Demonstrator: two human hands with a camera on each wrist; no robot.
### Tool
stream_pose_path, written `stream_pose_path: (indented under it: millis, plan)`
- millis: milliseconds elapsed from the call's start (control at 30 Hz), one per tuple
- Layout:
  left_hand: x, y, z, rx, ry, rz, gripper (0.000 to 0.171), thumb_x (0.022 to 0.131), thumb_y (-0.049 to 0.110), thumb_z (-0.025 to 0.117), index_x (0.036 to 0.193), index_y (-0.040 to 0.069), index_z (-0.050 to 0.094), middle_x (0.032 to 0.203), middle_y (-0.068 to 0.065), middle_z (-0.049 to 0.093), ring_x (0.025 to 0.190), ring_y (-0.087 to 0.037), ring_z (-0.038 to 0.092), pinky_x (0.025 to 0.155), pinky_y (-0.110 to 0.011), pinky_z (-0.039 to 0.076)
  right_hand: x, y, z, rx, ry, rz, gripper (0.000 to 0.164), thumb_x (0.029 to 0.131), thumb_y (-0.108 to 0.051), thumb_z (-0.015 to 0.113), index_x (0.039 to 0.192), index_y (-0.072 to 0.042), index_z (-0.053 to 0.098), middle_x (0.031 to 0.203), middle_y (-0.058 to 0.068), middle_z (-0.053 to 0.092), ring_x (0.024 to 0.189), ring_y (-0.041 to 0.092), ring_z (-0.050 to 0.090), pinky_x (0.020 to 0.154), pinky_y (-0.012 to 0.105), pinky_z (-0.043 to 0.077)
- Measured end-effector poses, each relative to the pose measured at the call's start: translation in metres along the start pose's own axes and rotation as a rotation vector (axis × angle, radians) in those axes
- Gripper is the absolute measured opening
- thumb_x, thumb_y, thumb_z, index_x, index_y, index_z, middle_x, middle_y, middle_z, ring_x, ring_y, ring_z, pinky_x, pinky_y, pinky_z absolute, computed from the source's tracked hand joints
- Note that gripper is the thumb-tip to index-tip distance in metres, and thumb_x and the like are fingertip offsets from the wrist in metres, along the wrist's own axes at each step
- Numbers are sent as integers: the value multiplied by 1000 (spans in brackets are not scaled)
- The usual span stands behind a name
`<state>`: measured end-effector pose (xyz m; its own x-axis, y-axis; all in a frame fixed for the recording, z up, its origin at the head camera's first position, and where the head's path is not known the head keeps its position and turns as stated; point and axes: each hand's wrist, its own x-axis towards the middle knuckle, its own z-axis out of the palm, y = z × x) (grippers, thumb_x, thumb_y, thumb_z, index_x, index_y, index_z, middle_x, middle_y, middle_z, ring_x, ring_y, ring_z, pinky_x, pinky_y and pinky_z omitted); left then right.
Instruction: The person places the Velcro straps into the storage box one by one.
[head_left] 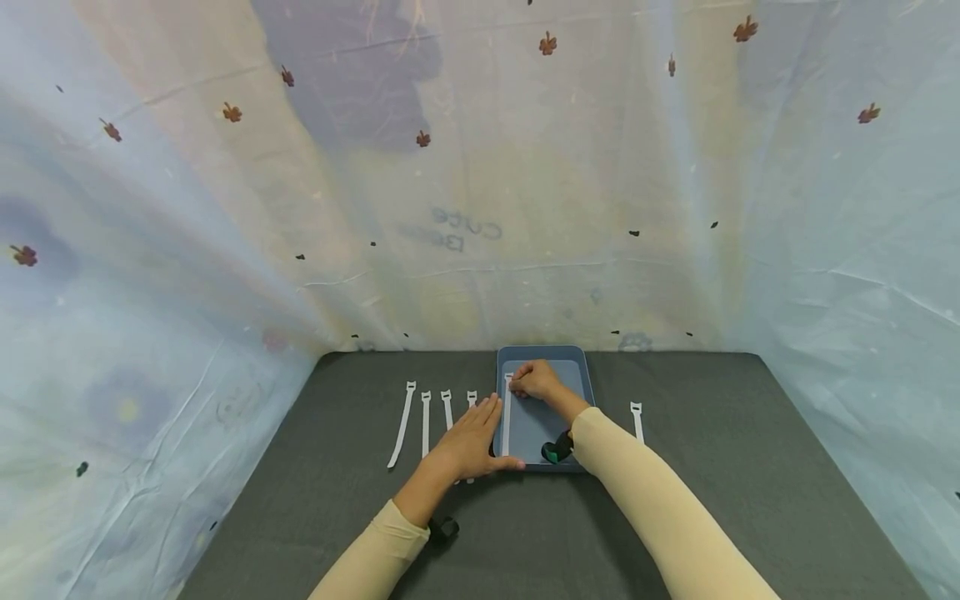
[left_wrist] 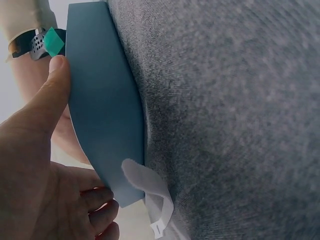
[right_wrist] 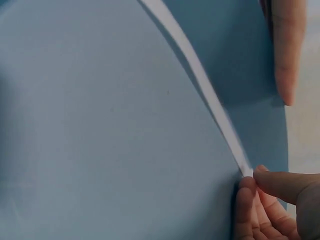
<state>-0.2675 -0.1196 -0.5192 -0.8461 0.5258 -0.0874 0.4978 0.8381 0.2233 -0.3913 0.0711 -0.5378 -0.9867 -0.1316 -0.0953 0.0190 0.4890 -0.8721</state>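
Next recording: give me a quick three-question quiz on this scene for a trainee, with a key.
1. Multiple choice. What does the right hand pinch?
A) A white cable strap inside the blue tray
B) A strap right of the tray
C) The tray's far rim

2. True or false: the left hand is held well clear of the tray.

3. Count. In the head view, how many loose straps lie on the grey cloth left of the tray?

Key: 1. A. 2. False; it touches the tray. 3. Four.

soft light, dimmer wrist views
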Motion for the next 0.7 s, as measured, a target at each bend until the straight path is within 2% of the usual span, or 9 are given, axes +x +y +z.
stream_pose_path:
  millis: [133,400,700]
  plan:
    - [1,0,1,-1,5,0,119,93,77,65,170,-1,18,179,-19,14,165,-31,18,134,-47,19,-8,-6,-7,-9,-50,-22,11,98,-5,77,101,4,73,84,10,74,69,16,69,66,30,60]
    - [1,1,1,-3,10,3,120,92,77,67,169,-2,20,178,-20,16,165,-32,20,133,-48,20,-24,-17,-24,19,-123,-37,19,103,-5,70,114,11,72,99,21,77,87,31,77,78,38,66]
    - [0,1,1,-7,34,16,120,92,74,70,168,-5,22,177,-22,19,163,-35,23,133,-50,22,-44,-31,-47,49,-183,-76,27,106,-12,69,123,9,69,117,29,73,111,46,72,96,53,62]
